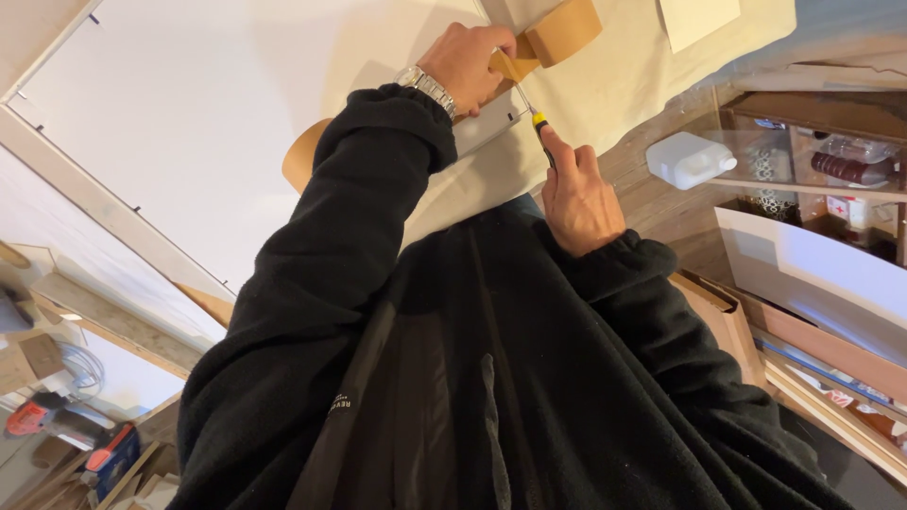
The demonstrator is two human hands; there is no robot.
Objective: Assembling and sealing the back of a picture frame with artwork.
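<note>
Two hands are at work on a strip of brown tape. The left hand [465,59] is closed, its fingers curled down onto the tape strip [515,66], which runs from the tape roll [565,30] lying just beyond the knuckles. The right hand [576,194] is wrapped tightly around a knife [540,132] with a yellow and black handle; the blade tip is set against the tape just beside the left fingers, over the edge of a white frame [487,123].

Risk, as judged: the blade is pointed toward the left fingers, so a slip from too much push could nick them. The cream cloth [624,85] under the fingers could be sliced if the blade is driven too deep. The tape could tear crookedly if tension is lost. A wristwatch [427,87] is worn on the left wrist.
</note>
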